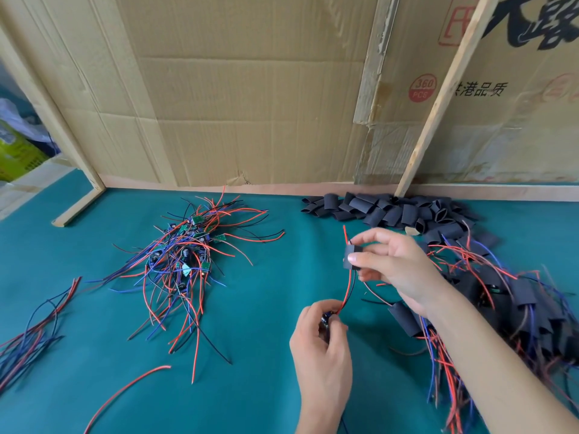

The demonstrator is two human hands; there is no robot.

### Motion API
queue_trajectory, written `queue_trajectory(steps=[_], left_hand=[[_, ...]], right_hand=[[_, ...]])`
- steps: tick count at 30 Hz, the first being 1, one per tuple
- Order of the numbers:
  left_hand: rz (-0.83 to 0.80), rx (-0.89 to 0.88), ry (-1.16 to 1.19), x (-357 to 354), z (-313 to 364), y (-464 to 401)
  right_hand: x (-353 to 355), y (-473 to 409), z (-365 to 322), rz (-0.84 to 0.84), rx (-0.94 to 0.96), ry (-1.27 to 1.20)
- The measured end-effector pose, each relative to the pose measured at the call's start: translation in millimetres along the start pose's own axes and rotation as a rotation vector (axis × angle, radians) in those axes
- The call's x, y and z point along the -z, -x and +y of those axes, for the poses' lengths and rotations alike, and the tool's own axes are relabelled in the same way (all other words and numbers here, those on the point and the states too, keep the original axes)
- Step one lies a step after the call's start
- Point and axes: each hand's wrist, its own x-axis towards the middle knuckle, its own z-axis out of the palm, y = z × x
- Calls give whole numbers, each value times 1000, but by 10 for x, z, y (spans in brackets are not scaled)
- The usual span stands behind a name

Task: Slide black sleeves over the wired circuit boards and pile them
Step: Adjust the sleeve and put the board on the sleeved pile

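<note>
Fingers [355, 260] of right hand [398, 267]: thumb and forefinger pinching black sleeve [350, 257], held clear of bench [250, 386]. Red and black leads [347, 292] threaded through sleeve, red tip showing above at 12 o'clock, both strands dropping toward 6 o'clock.

Left hand [322, 349]: fingers curled, pinching circuit board [326, 319] at lower end of same leads; board mostly hidden behind fingers.

Handling, judged: sleeve light, thin-walled, soft, flattens under a squeeze; best held by the two edges so the mouth stays open. Board small, rigid, light, carrying upright parts liable to snag; best gripped by bare edges. Leads limp, needing tension to guide sleeve down. Solder joints probably the weak spot; no hard pulling.

Outward from hands:
- Heap of empty sleeves [404, 211], at 12 to 1 o'clock, against cardboard wall [250, 104].
- Pile of finished sleeved boards [513, 311], at 3 to 4 o'clock, partly under right forearm.
- Tangle of bare wired boards [188, 255], at 9 to 10 o'clock, well apart.
- Loose wire bundle [34, 333], far at 9 o'clock, bench edge.
- Single red wire [125, 393], at 8 o'clock.
</note>
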Motion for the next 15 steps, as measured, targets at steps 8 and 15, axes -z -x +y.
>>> queue_trajectory(steps=[8,15], left_hand=[[11,30,105,8,72,11],[-51,39,105,17,140,26]], right_hand=[[-307,442,335,-13,-64,-160],[-315,471,420,202,-24,-201]])
